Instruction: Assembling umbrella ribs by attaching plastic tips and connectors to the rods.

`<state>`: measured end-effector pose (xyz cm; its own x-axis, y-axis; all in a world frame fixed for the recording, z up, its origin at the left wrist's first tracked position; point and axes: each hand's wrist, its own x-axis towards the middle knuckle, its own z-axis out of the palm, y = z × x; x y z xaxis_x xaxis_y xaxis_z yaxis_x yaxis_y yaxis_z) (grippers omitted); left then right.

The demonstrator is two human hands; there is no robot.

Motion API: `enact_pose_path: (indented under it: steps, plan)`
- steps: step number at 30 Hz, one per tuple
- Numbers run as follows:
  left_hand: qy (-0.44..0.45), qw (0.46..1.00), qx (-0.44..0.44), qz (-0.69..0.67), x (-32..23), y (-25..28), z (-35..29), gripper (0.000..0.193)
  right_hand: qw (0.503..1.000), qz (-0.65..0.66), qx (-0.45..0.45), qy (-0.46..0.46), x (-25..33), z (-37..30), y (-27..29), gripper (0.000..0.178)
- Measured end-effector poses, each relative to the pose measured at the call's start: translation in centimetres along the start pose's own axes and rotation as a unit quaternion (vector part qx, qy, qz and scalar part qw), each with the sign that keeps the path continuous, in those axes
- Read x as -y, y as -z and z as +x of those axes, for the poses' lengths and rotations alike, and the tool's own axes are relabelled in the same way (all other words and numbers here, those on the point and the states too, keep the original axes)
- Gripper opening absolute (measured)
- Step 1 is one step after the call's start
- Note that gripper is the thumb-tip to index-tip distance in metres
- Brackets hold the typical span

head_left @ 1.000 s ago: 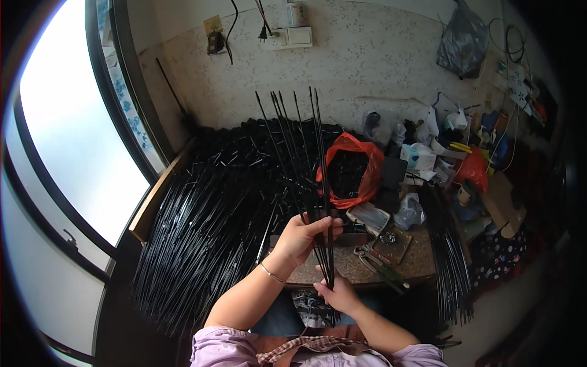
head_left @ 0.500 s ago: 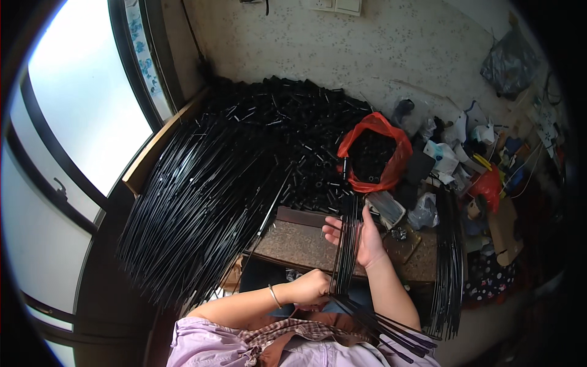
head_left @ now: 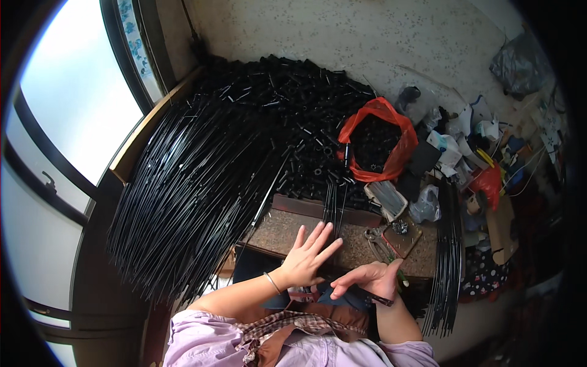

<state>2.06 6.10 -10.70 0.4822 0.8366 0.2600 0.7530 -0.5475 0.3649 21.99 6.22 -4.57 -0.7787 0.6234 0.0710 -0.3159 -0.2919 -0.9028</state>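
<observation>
Black rods (head_left: 330, 205) nr splayed L hand (head_left: 305, 263)

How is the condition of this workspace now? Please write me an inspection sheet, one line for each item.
Surface: brown speckled tabletop, partly covered.
Work things: thin black rods at centre; large rod bundle at left; short black tubes piled behind; red bag holding black pieces.
Clutter: pliers, clear plastic bag, mixed objects crowded at right.
Hands: left hand open, fingers spread at the thin rods; right hand open, thumb apart.
Cables: pale cord at far right.
Surroundings: window at left; patterned wall behind.
</observation>
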Motion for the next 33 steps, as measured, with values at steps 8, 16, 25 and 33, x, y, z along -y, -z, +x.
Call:
enact_pose_path:
  steps: [8, 16, 25, 33]
  plan:
    - [-0.416, 0.908, 0.042, 0.004, 2.7, -2.1, 2.1, 0.016, 0.942, 0.197, -0.232, -0.14, -5.4, 8.5, 8.1, 0.057]
    - [-0.314, 0.945, 0.091, -0.03, 2.7, -1.2, 2.2, 0.042, 0.832, -0.32, -0.42, 0.173, -3.0, 9.2, 7.3, 0.051]
    - [-0.253, 0.931, 0.069, -0.254, 3.7, -2.4, 2.9, 0.036, 0.9, -0.269, -0.341, 0.037, -5.3, 7.5, 6.6, 0.058]
    - [-0.198, 0.939, 0.017, -0.281, 3.2, -1.9, 2.3, 0.044, 0.922, -0.359, -0.138, 0.05, -1.6, 1.9, -0.2, 0.023]
